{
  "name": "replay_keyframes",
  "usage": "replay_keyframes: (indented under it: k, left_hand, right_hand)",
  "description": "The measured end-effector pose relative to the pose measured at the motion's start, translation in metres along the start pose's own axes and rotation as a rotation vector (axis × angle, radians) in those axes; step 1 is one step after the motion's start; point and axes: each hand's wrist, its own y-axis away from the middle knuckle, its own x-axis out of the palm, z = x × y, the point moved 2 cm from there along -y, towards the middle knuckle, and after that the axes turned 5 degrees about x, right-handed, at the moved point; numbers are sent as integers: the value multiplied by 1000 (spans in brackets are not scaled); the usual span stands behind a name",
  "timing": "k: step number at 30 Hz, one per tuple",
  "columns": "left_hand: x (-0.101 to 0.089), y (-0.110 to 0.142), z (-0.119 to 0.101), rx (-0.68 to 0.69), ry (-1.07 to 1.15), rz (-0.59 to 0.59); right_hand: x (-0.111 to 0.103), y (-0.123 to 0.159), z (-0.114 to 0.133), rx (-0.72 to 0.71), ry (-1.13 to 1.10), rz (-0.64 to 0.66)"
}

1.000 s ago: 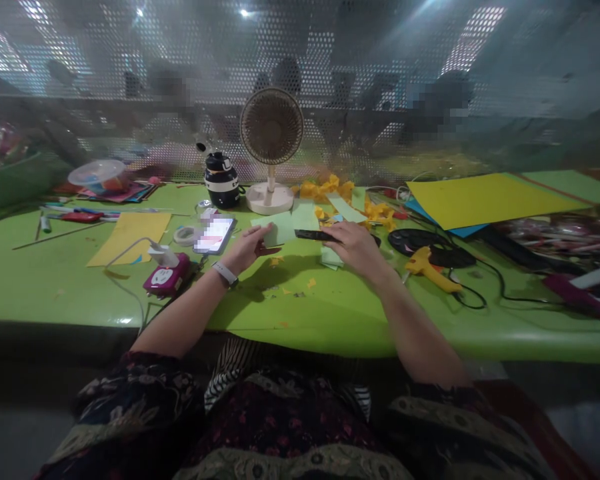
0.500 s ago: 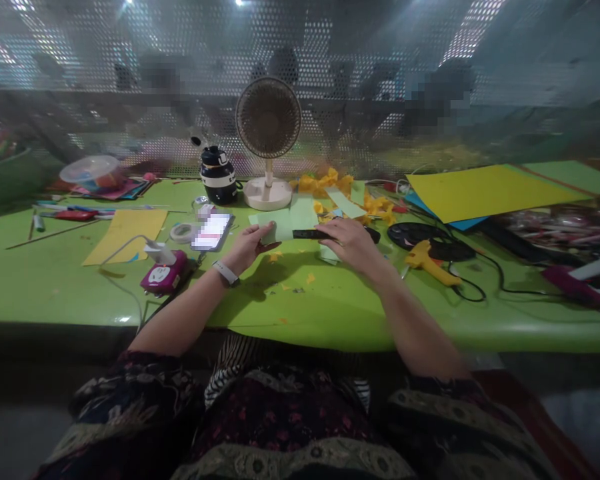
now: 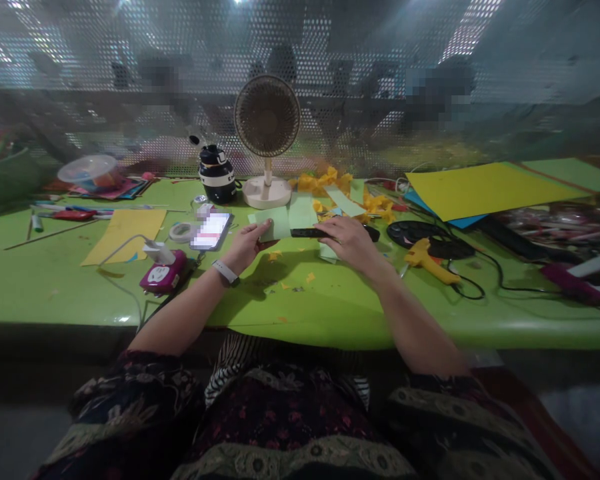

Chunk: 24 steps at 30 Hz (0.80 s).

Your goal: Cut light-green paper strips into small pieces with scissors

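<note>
Apparently, this is a step of steadying pale green paper (image 3: 277,224) beside a black tool (image 3: 304,233).
The left hand (image 3: 245,247) pinches the thin, flat, matte sheet over the glossy green table (image 3: 260,308); next comes the tool's slim, bar-like end, near the paper's edge, contact unclear; then the right hand (image 3: 349,240), fingers curled over the tool from above. The next move seems to call for a taut sheet and a level tool.
</note>
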Motion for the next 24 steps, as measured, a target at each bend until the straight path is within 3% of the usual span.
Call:
replay_keyframes:
  k: [10,17,24]
  left_hand:
    - [1,1,-1,5,-18,2]
    - [-3,-2,-2,33,24,-71]
    - [0,-1,4,-8,31,-25]
  right_hand:
    - [-1,0,0,-15,-18,-8]
    - [0,1,-6,0,-64,-1]
    - [10,1,0,4,-71,17]
